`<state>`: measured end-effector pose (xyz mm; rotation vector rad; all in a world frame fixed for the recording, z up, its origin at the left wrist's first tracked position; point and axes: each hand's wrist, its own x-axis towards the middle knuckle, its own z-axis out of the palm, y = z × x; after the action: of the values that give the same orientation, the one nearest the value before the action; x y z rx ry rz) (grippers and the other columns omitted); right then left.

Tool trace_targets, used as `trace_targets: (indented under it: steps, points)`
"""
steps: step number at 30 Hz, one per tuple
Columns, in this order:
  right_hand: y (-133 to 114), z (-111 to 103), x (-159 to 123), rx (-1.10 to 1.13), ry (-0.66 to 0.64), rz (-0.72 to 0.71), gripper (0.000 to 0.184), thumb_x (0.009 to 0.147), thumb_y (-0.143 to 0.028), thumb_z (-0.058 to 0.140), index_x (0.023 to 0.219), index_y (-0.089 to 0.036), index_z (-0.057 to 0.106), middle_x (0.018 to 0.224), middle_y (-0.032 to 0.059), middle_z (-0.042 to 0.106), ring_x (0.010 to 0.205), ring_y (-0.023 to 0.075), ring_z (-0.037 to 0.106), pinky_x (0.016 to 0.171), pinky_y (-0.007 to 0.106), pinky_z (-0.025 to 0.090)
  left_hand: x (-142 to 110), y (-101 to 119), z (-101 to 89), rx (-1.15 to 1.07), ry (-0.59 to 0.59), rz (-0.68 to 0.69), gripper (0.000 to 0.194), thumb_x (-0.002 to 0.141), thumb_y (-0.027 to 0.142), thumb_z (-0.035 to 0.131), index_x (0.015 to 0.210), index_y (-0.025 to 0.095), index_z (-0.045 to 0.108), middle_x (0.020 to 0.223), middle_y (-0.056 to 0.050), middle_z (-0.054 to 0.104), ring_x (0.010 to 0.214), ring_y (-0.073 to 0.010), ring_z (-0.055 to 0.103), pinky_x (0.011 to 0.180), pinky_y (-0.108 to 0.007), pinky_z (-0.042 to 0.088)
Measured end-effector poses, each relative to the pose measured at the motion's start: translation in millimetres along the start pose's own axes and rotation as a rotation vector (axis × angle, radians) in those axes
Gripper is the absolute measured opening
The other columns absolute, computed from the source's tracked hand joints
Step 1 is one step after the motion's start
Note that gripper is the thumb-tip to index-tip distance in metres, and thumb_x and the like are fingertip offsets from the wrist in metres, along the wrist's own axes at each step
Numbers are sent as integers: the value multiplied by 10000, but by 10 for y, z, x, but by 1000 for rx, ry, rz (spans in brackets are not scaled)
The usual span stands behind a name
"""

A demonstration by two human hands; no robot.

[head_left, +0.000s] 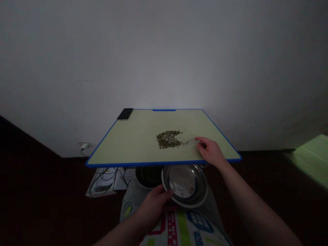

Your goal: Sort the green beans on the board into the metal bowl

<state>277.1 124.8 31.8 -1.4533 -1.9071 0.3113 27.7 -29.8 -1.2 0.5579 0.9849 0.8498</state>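
Observation:
My left hand (153, 208) grips the rim of a tilted stainless steel bowl (202, 186) above my lap, and pale grains (182, 181) lie inside it. My right hand (210, 152) rests on a pale green board with a blue edge (128, 145), its fingers on a clear curved plastic piece (192, 142). That piece lies just right of a heap of small dark green grains (168, 139), with a few loose grains between them. The clear piece's exact shape is hard to tell.
A black phone (124, 113) lies on the board's far left corner. Below the board's near edge stands a dark bowl (148, 177). Tangled cables and white papers (104, 181) lie on the dark floor at left. A patterned cloth (179, 229) covers my lap.

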Motion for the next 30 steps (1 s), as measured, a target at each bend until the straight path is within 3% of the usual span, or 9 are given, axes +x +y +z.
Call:
trace_targets:
  steps: [30]
  points:
    - [-42, -6, 71, -61, -50, 3, 394, 853, -291, 508, 1171, -141, 687, 732, 45, 674, 612, 166, 557, 625, 299, 437, 27, -44, -18, -41, 17, 5, 304, 700, 285, 755, 956, 133, 692, 903, -120, 808, 769, -227, 750, 660, -291, 558]
